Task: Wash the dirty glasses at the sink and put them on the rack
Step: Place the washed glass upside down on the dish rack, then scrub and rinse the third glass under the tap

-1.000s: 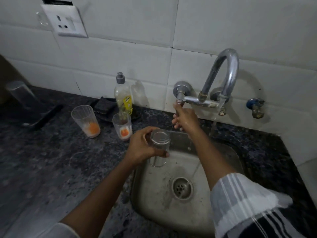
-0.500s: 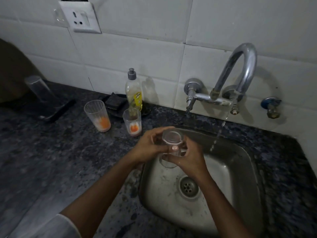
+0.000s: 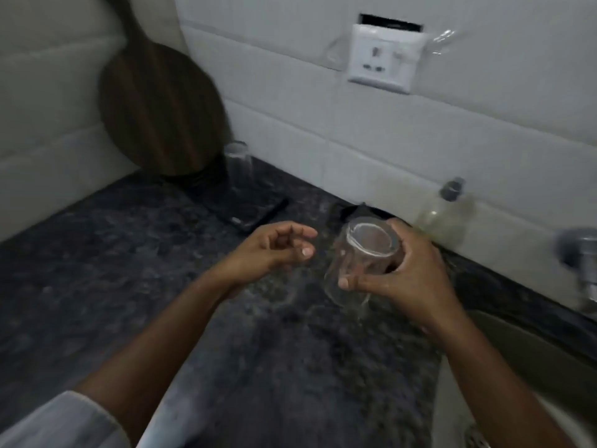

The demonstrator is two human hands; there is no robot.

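Now over counter — glass (image 3: 361, 257), seemingly inverted, in right hand (image 3: 407, 273).

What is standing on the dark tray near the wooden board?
One clear glass stands on the dark tray, in front of the wooden board. The picture is blurred, so anything smaller on the tray cannot be made out.

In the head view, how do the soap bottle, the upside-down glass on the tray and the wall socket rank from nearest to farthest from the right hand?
From the right hand, which grips a clear glass:
1. Soap bottle, just behind it by the wall.
2. Upside-down glass, far left on the tray.
3. Wall socket, high on the tiles.
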